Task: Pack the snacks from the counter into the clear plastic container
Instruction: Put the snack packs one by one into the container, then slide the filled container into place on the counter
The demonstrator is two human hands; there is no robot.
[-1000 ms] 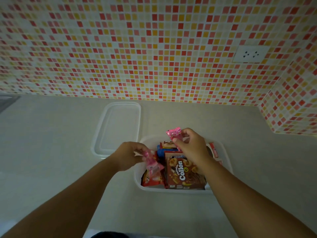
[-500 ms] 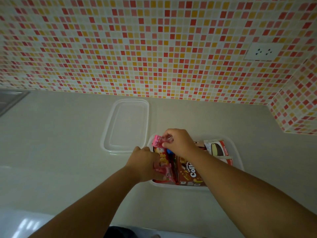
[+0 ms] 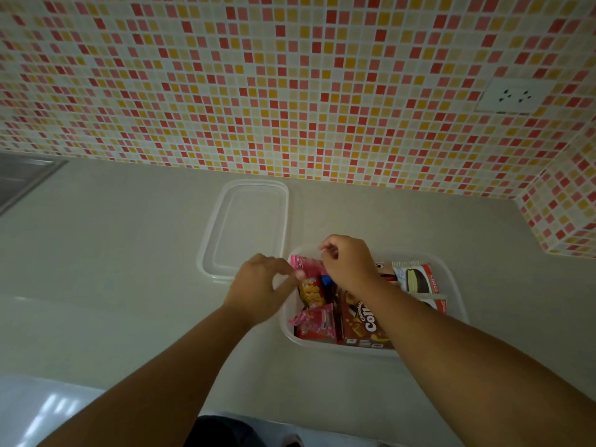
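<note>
Where the right hand (image 3: 350, 264) pinched a pink packet (image 3: 308, 264) above the tub (image 3: 453, 285) half a second ago, that packet now lies at the tub's far left corner, and the hand's fingers are curled loosely over the far rim with nothing visibly between them. The left hand (image 3: 263, 293) has come up from the tub's near left side to that same corner, its fingertips together and touching the packet's edge; whether they grip it I cannot tell. A second pink packet (image 3: 317, 322), crinkled and glossy, lies at the near left of the tub, on top of a red wrapper.

All the visible snacks sit inside the tub, a clear, round-cornered rectangular plastic box on the pale, smooth counter (image 3: 113, 269). Between the pink packets lies a shiny red bag (image 3: 311, 293) with yellow print. Beside it a brown cardboard box (image 3: 358, 321) lies flat, partly under the right forearm. At the right end are white and red foil wrappers (image 3: 416, 277) with crimped edges, showing a round sandwich biscuit.

Just left of the tub and behind it, the lid (image 3: 248, 227) lies flat, translucent with a raised rim. Small glossy square tiles (image 3: 290, 91) in red, pink, yellow and cream cover the wall, with a white socket (image 3: 514, 96) at the right.
</note>
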